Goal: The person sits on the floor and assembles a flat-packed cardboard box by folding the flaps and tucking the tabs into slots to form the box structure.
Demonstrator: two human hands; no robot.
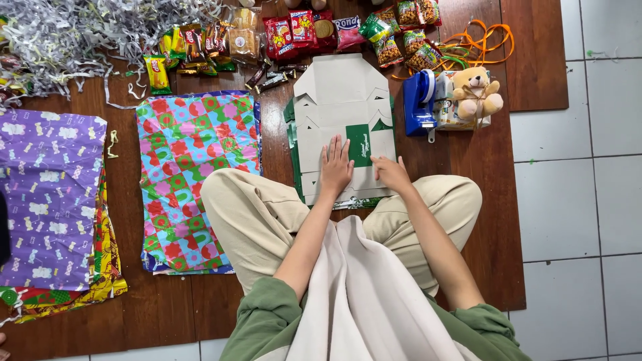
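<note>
A flat, unfolded cardboard box (341, 100), pale grey inside with green printed parts, lies on the brown wooden floor in front of my crossed legs. My left hand (336, 166) rests flat on its near part, fingers spread. My right hand (391, 172) presses the box's near right edge with fingers curled down. Neither hand holds anything.
Colourful wrapping paper (194, 167) lies to the left, a purple sheet (47, 194) farther left. Shredded silver paper (80, 33) fills the top left. Snack packets (294, 30) line the far side. A blue tape dispenser (418, 100), a teddy bear (476, 90) and orange ribbon (485, 40) sit right.
</note>
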